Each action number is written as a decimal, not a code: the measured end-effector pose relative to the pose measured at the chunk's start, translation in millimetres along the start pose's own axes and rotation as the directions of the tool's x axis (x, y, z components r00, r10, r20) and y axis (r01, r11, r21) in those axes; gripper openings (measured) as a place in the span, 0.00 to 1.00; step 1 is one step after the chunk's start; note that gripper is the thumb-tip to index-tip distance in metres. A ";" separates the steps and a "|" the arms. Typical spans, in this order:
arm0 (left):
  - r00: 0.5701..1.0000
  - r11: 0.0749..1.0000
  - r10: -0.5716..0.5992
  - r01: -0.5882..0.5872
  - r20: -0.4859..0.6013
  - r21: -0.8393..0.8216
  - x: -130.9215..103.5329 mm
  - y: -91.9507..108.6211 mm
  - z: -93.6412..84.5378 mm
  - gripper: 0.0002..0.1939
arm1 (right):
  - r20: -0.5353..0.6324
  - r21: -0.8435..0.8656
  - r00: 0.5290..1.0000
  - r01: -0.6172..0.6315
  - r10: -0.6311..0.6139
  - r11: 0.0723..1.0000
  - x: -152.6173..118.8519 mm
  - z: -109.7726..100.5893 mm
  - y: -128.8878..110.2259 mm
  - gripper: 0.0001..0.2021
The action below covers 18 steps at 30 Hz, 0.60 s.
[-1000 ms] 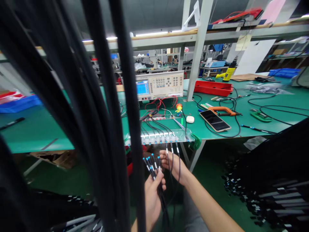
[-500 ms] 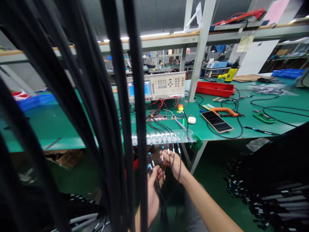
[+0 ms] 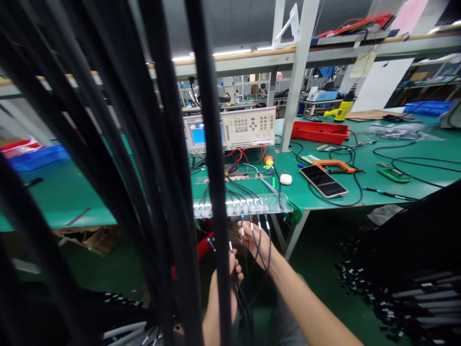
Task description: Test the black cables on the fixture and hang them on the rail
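While upright, cable (image 3: pixel 242 225) in right grip (image 3: pixel 260 244).

The flat rectangular tabletop (image 3: pixel 382 158) is green, the long open plastic tray (image 3: pixel 319 132) red, the C-shaped clamp (image 3: pixel 334 166) orange, and the thick round hanging cables (image 3: pixel 207 96) black.

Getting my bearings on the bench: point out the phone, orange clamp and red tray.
Phone (image 3: pixel 323 181), head view: its dark screen.
Orange clamp (image 3: pixel 335 164), head view: its orange frame.
Red tray (image 3: pixel 315 135), head view: its front wall.
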<state>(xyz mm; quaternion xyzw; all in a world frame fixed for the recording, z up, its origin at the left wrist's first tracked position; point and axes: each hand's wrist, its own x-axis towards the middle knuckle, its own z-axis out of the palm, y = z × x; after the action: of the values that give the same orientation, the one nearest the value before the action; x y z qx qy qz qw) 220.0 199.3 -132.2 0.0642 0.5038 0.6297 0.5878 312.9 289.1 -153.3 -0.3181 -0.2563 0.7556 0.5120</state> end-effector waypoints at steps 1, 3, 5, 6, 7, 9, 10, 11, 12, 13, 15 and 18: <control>1.000 1.000 0.003 -0.003 0.005 0.007 -0.4 -0.5 0.2 0.04 | 0.009 0.031 1.000 -0.012 0.012 0.999 0.2 1.4 -1.0 0.18; 1.000 1.000 -0.005 0.004 0.016 0.018 -1.5 -1.2 0.7 0.07 | 0.017 0.084 0.999 -0.031 0.030 0.996 1.4 3.6 -2.6 0.17; 1.000 0.999 -0.019 0.019 0.021 0.028 -2.3 -1.8 1.1 0.08 | 0.016 0.120 0.999 -0.041 0.040 0.992 3.1 5.1 -3.6 0.16; 0.999 0.999 -0.024 0.023 0.023 0.032 -2.4 -2.1 1.2 0.08 | 0.017 0.133 0.999 -0.046 0.044 0.990 4.0 5.7 -3.9 0.16; 0.999 0.999 -0.023 0.022 0.031 0.038 -2.4 -2.4 1.0 0.08 | 0.020 0.144 0.999 -0.050 0.047 0.988 4.8 6.2 -4.2 0.16; 0.999 0.999 -0.011 0.009 0.048 0.049 -1.8 -3.0 0.2 0.08 | 0.028 0.150 0.999 -0.044 0.040 0.988 6.0 6.9 -4.8 0.16; 0.998 0.999 -0.006 0.003 0.057 0.051 -1.4 -3.2 -0.3 0.08 | 0.035 0.147 0.999 -0.036 0.031 0.988 6.3 6.9 -4.9 0.16; 0.998 0.999 -0.002 -0.001 0.068 0.052 -1.1 -3.1 -0.7 0.08 | 0.041 0.142 0.999 -0.031 0.025 0.989 6.4 6.6 -5.0 0.16; 0.997 0.998 0.000 -0.004 0.076 0.055 -0.9 -2.8 -0.9 0.07 | 0.043 0.135 0.999 -0.029 0.024 0.990 6.1 5.8 -4.8 0.16; 0.997 0.998 0.003 -0.008 0.078 0.058 -0.8 -2.2 -1.0 0.07 | 0.045 0.122 0.999 -0.032 0.027 0.992 5.6 4.6 -4.3 0.17; 0.998 0.998 0.010 -0.014 0.064 0.066 -0.9 -0.4 -0.4 0.07 | 0.070 0.063 0.996 -0.052 0.048 0.997 3.7 1.2 -2.4 0.19; 0.999 0.997 0.022 -0.026 0.045 0.077 -1.3 2.2 0.7 0.08 | 0.192 -0.113 0.976 -0.081 0.102 0.990 -0.1 -3.7 2.4 0.19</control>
<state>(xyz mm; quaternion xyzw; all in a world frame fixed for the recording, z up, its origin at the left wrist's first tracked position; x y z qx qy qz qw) 219.4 199.1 -129.6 0.1067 0.5139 0.6152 0.5883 314.3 288.4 -157.5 -0.2794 -0.3302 0.7919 0.4311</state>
